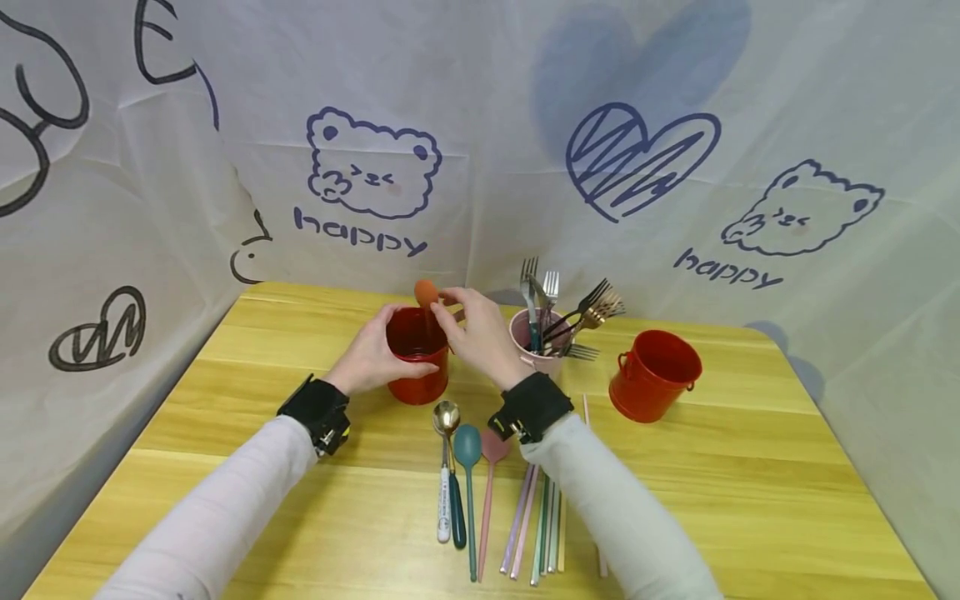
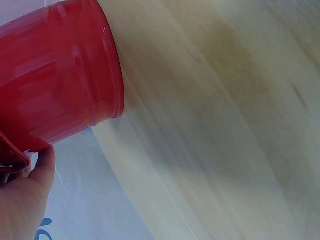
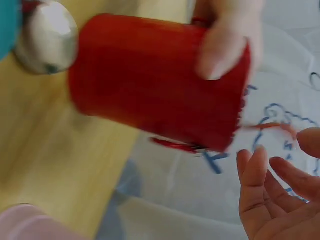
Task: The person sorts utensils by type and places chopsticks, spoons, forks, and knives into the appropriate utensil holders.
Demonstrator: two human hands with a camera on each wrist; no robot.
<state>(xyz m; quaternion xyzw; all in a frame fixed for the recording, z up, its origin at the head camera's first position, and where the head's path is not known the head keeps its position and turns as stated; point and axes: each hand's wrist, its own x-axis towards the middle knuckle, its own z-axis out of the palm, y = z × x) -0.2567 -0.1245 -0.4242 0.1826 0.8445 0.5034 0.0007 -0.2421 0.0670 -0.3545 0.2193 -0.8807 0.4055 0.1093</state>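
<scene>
A red bucket (image 1: 417, 379) stands near the back of the table, and my left hand (image 1: 375, 354) grips it around the rim. In the left wrist view, part of the left hand (image 2: 25, 200) shows beside the bucket's handle (image 2: 15, 157). An orange spoon (image 1: 426, 292) stands in this bucket with its bowl up. My right hand (image 1: 483, 333) is right beside it, thumb close to the stem. The right wrist view shows that hand (image 3: 280, 200) with fingers spread, near the blurred orange spoon (image 3: 270, 125). The spoon's lower end is hidden inside the bucket.
A pink bucket (image 1: 522, 339) of several forks (image 1: 551, 287) stands right of the hands, with a second red bucket (image 1: 647, 392) further right. In front lie a metal spoon (image 1: 446, 417), a teal spoon (image 1: 467, 446), a pink spoon (image 1: 493, 447) and several chopsticks (image 1: 528, 525).
</scene>
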